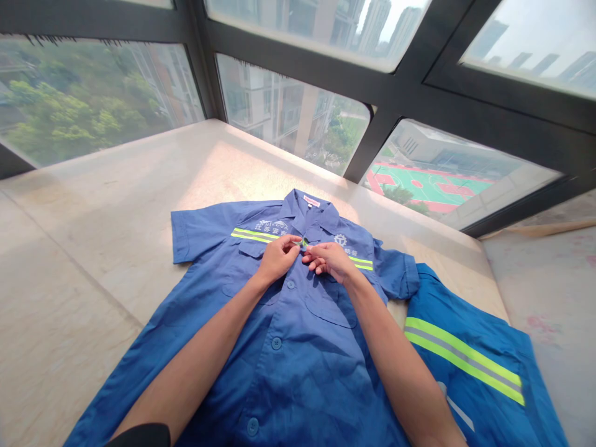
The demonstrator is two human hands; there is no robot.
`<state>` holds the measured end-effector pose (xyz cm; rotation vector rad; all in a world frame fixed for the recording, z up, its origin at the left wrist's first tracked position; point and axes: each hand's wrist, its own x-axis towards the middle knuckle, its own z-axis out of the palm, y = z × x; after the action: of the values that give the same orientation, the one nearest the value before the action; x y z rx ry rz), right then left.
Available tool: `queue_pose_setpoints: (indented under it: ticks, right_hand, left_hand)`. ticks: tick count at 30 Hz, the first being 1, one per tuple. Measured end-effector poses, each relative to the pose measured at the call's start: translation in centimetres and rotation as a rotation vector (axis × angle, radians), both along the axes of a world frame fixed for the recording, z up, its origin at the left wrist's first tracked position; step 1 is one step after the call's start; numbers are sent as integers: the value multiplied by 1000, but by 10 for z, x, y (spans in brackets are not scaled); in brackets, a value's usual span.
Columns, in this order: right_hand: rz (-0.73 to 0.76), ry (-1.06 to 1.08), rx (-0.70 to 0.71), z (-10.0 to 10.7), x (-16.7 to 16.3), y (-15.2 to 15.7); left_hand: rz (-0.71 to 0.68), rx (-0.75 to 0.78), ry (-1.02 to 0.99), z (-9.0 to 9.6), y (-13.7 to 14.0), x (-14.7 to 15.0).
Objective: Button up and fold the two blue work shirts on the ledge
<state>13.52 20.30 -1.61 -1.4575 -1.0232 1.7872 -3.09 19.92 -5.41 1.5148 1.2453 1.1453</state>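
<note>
Both hands, left hand (278,256) and right hand (328,259), pinched the placket of the blue shirt (298,347) at frame centre, spread flat on the surface (93,248) for buttoning.

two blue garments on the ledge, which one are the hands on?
The blue shirt lying flat, collar up, buttons showing. Left hand and right hand pinch its placket. The other blue garment lies untouched at right.
</note>
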Motion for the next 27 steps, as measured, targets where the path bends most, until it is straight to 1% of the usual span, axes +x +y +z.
queue_pose_setpoints:
  ticks: [5,9,15,18,20,23,25,27]
  right_hand:
    - [-66,-36,42,-3,-6,1]
    - [-83,-54,59,-5,-9,2]
    - [-75,-76,82,-6,-7,3]
    - [-77,-90,95,-6,-5,3]
    - [-78,-110,110,-7,-5,2]
    - [-69,-186,167,-10,-7,1]
    - [-45,-297,235,-12,-9,-2]
    - [-20,-452,343,-16,-12,-4]
  left_hand:
    - [-5,16,10,0,0,1]
    - [71,44,24,-1,0,3]
    - [112,17,-102,-3,3,4]
    - [180,14,-105,-3,3,4]
    - [211,21,-47,-1,2,3]
    - [183,56,142,0,0,2]
    - [163,111,315,1,-2,1]
    - [159,180,482,2,-4,0]
